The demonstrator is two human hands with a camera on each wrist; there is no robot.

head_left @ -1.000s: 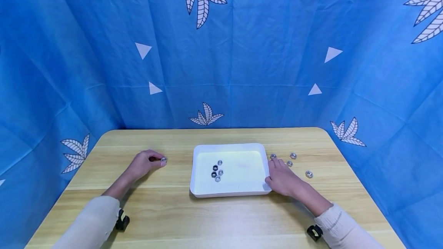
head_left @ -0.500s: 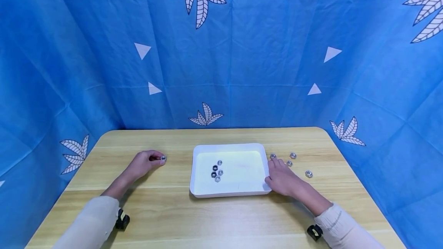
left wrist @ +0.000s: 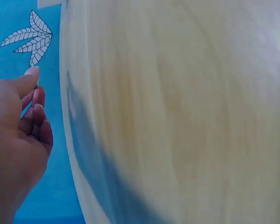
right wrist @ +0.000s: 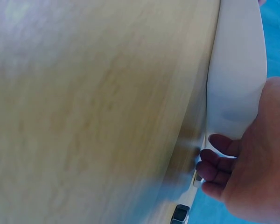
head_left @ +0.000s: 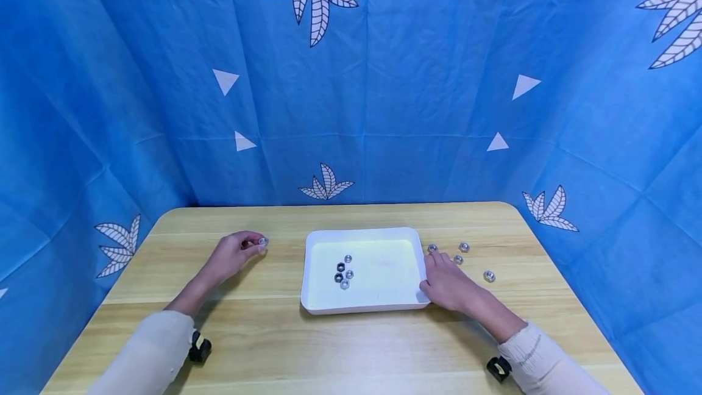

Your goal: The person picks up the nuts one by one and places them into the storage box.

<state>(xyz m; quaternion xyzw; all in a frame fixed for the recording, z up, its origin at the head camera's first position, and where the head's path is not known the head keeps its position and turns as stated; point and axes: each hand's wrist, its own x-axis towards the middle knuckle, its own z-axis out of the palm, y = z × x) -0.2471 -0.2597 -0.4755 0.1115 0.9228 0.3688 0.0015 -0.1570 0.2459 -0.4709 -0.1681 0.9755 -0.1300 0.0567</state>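
The left hand [head_left: 233,255] pinches a silver hex nut [head_left: 263,241] between thumb and fingertips, left of the white tray [head_left: 386,270]; the right hand [head_left: 446,282] grips the tray's right wall, thumb over the rim (fingers curled outside); in the tray's left half lie two black hex nuts [head_left: 341,267] and three silver ones [head_left: 350,274]; four more silver nuts [head_left: 489,276] lie right of the tray, on the wooden table [head_left: 362,346].
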